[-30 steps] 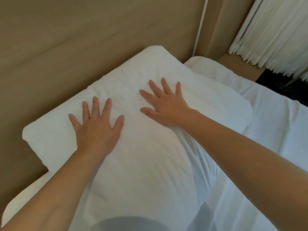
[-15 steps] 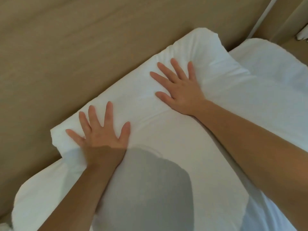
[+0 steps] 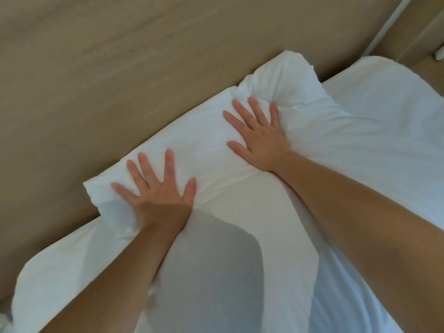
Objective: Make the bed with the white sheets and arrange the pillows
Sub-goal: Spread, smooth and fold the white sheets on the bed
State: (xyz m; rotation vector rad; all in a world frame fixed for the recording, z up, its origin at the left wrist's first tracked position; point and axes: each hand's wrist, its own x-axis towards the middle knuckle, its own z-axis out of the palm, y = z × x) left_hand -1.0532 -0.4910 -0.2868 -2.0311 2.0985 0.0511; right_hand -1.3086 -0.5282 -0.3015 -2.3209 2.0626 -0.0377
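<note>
A white pillow (image 3: 204, 145) lies along the tan headboard, on top of the white bedding. My left hand (image 3: 156, 188) presses flat on the pillow's left end with fingers spread. My right hand (image 3: 259, 135) presses flat further right, fingers spread, and the pillow bunches up into a puffed corner (image 3: 286, 78) just beyond its fingertips. A second white pillow or folded sheet (image 3: 374, 111) lies to the right, under my right forearm. A grey shadow falls on the bedding between my arms.
The tan headboard panel (image 3: 120, 68) fills the upper left, tight against the pillow. A white vertical strip (image 3: 384, 22) and a wall corner stand at the upper right. The bed's white corner (image 3: 48, 272) shows at lower left.
The view has moved closer and lower over the pillow. Both hands have slid towards the headboard side and apart, and the pillow's right corner has bunched up.
</note>
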